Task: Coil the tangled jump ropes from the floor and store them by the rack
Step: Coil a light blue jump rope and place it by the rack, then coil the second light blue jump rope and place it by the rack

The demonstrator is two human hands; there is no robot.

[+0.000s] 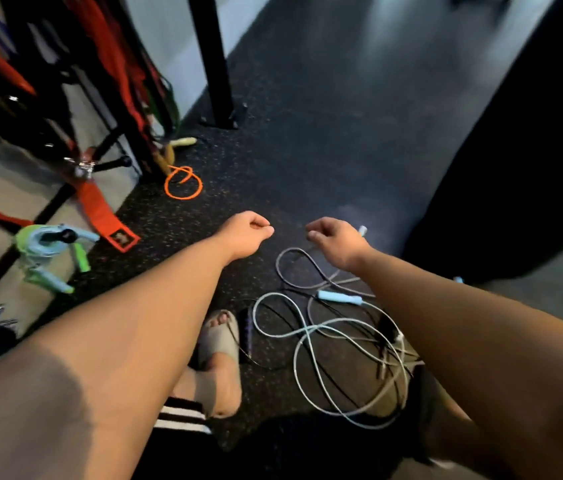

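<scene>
Bare and close to the lens, the left forearm point(117, 334) and right forearm point(481, 341) reach out over the speckled black rubber floor point(273, 150). At far left I see the rack point(55, 209), its black bars hung with red straps point(107, 216), one strap end lying on the floor. By the rack's foot lies a bundled green and pale-blue jump rope point(48, 251). Further along, near the rack's corner, an orange jump rope point(183, 183) lies in a small loop, with yellowish handles point(172, 150) just behind it. A black post point(216, 64) stands bolted to the floor beyond.

The left hand point(247, 233) is in the air, fingers loosely clenched with the thumb against the forefinger. I see nothing in them. Below it a foot in a grey slide sandal point(219, 337) stands on the floor.

The right hand point(337, 242) is near the left but apart from it, fingers curled. A pale tip point(362, 231) shows past its far edge, and I cannot tell whether the hand holds it. Under the right forearm the tangled jump ropes point(328, 332) sprawl on the floor, pale-blue and black cords crossing in loops, a pale-blue handle point(340, 298) among them. A large dark shape point(515, 150) fills the right side, too blurred to name.
</scene>
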